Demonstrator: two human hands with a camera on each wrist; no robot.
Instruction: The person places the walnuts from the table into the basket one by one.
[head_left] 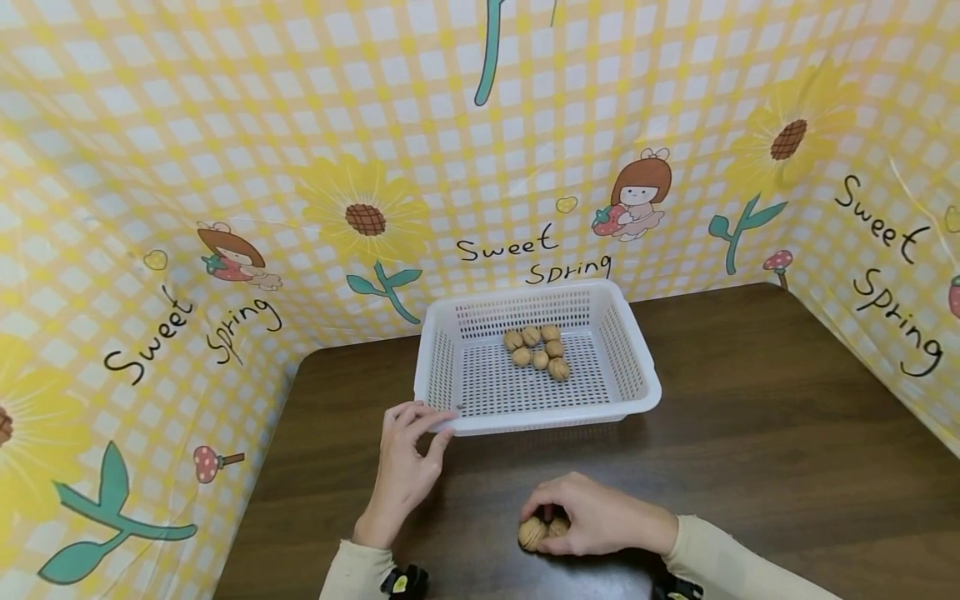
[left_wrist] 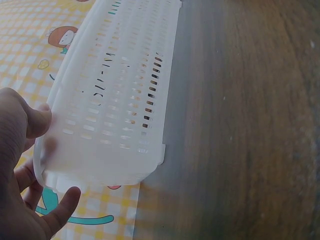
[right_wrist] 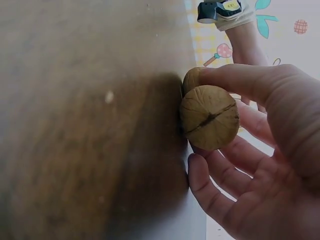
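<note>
A white perforated plastic basket (head_left: 540, 422) stands at the back of the table. Inside it lie several walnuts (head_left: 558, 369), loosely grouped. My left hand (head_left: 405, 462) holds the basket's front left corner; in the left wrist view the thumb and fingers pinch the rim (left_wrist: 44, 145). In front of the basket, my right hand (head_left: 603, 517) is low over the table with its fingers around two walnuts. One walnut (right_wrist: 210, 117) shows its dark seam in the right wrist view, and the other walnut (right_wrist: 191, 81) sits behind it, partly covered by the thumb.
The dark wooden table (head_left: 750, 417) extends to both sides of the basket. A yellow checked cloth (head_left: 465, 167) with printed flowers and lettering hangs behind and along the sides of the table, close to the basket's back.
</note>
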